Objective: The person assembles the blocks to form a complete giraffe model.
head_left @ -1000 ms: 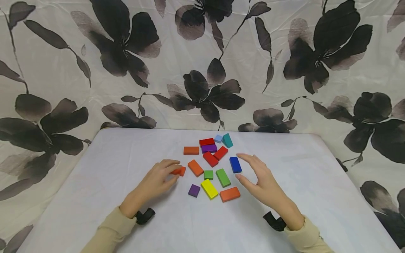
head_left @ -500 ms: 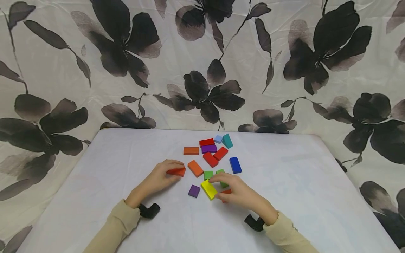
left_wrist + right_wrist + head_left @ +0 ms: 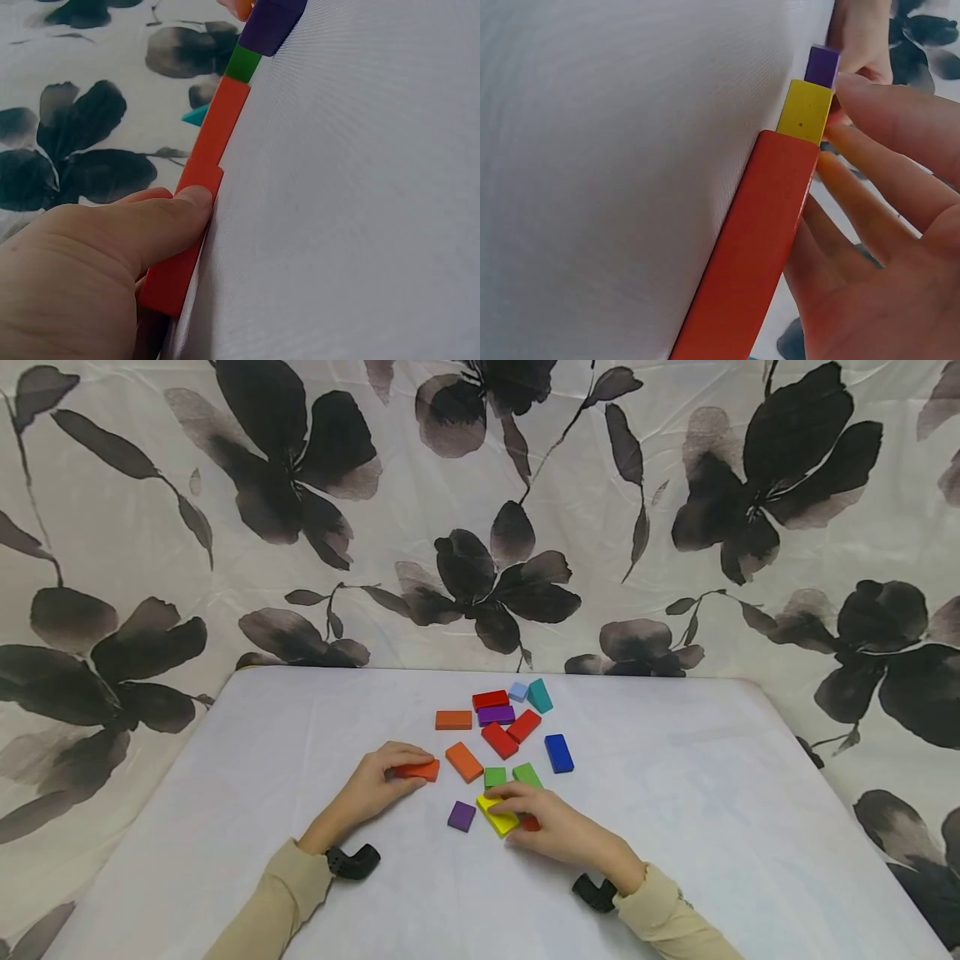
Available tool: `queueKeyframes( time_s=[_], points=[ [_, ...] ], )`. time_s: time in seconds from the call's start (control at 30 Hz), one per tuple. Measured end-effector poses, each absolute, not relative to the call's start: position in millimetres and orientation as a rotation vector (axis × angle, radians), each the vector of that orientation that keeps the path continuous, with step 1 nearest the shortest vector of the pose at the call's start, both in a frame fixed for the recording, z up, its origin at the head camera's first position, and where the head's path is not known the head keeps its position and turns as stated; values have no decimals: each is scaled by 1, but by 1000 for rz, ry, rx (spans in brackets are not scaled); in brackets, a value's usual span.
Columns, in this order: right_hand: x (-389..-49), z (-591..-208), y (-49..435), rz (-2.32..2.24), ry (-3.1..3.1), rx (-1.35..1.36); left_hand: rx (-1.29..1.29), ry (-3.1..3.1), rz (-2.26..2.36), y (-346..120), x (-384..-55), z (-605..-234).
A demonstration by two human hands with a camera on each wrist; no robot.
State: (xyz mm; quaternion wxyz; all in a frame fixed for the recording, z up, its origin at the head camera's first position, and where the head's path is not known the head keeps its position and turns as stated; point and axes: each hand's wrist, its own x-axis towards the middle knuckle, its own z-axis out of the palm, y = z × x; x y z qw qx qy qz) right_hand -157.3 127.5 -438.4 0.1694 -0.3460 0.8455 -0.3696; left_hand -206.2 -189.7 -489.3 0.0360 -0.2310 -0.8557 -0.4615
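In the head view, my left hand (image 3: 377, 779) pinches an orange block (image 3: 423, 770) left of the block group. Its thumb presses on that orange block (image 3: 178, 274) in the left wrist view, while the other fingertips are mostly hidden. My right hand (image 3: 558, 828) grips a yellow block (image 3: 495, 814) at the front of the group, with a finger across its top and the thumb at its near end. Under this hand lies a red-orange block (image 3: 531, 822), mostly covered; a green block (image 3: 527, 774) lies just behind the fingers. A small purple block (image 3: 461, 816) sits left of the yellow one.
Farther back on the white table (image 3: 300, 718) lie a second orange block (image 3: 464, 762), a small green block (image 3: 494, 777), a blue block (image 3: 558, 753), several red ones, a long purple block (image 3: 496, 715) and a teal block (image 3: 540, 695). A floral cloth (image 3: 465, 568) hangs behind.
My right hand has moved left and nearer from beside the blue block to the yellow block, and its fingers have closed in. The left hand keeps its orange block, now turned slightly.
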Motion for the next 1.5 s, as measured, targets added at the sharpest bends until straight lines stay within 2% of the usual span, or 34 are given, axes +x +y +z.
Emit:
queueKeyframes(
  time_s=[0.47, 0.87, 1.5],
  points=[
    [-158, -442, 128, -1055, 2397, -958, -683, -2628, -1410, -189, -202, -484],
    [-155, -438, 128, -1073, 2404, -958, -787, -2599, -1349, -188, -206, -487],
    [-158, -440, 127, -1071, 2406, -973, -843, -2632, -1447, -200, -168, -484]
  ],
)
